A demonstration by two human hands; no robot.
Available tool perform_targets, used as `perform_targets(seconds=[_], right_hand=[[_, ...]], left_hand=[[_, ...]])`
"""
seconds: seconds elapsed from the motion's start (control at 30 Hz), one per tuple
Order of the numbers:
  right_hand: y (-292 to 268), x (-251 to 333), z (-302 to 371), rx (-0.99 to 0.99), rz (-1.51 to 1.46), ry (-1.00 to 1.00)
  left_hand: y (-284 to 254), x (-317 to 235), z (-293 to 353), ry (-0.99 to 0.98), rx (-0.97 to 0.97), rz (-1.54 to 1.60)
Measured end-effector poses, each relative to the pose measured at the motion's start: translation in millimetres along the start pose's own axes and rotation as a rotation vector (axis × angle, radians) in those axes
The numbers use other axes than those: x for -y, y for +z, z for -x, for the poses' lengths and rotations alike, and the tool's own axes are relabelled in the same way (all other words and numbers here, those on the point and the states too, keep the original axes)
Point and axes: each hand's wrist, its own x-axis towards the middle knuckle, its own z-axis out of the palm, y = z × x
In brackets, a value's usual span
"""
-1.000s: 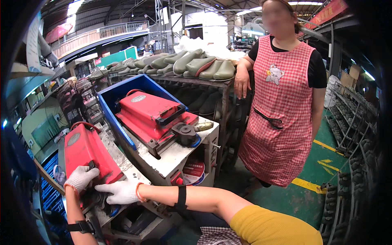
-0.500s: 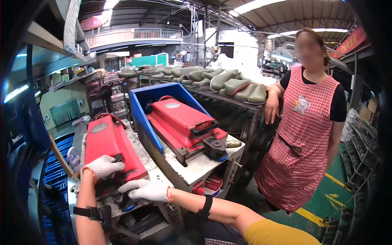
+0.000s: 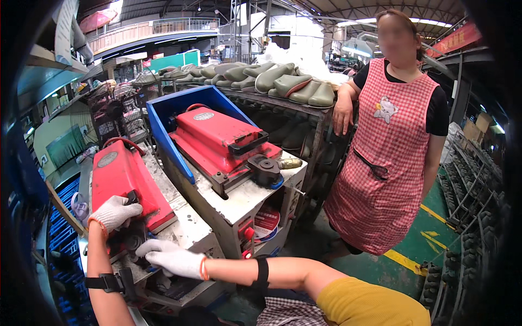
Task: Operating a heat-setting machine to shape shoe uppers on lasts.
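Observation:
My left hand (image 3: 115,213), in a white knit glove, is wrapped round the black handle (image 3: 131,198) at the front of the left red machine cover (image 3: 124,176). The cover lies low over its worn white bench (image 3: 187,225). My right hand (image 3: 173,258), gloved the same way, is beside the black round latch part (image 3: 134,239) at the front of that machine. Its fingers stretch out toward the part; whether they touch it I cannot tell. What lies under the cover is hidden.
A second red machine (image 3: 217,133) in a blue frame (image 3: 169,144) stands to the right. Olive-green clogs (image 3: 274,79) are piled on a rack behind. At the right, a person in a checked apron (image 3: 380,179) rests a hand on the rack. Blue racking (image 3: 64,233) is at the left.
My view has swung, so the scene sits further left and higher. My left hand keeps its grip on the handle. My right hand stays near the latch part, its fingers still stretched.

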Motion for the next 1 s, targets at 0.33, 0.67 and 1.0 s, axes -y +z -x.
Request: perform_targets(seconds=[0.33,0.67,1.0], right_hand=[[54.3,-7.8,15.9,0.101,0.541,-0.148],[33.5,-0.2,14.0,0.086,0.624,-0.451],[-24.5,42.7,-96.9,-0.299,0.976,-0.531]], left_hand=[[2.5,-7.1,-1.7,0.157,0.057,-0.028],[-28.4,-12.6,33.5,0.223,-0.586,-0.521],[-75.5,-8.1,21.9,0.669,-1.146,-0.613]])
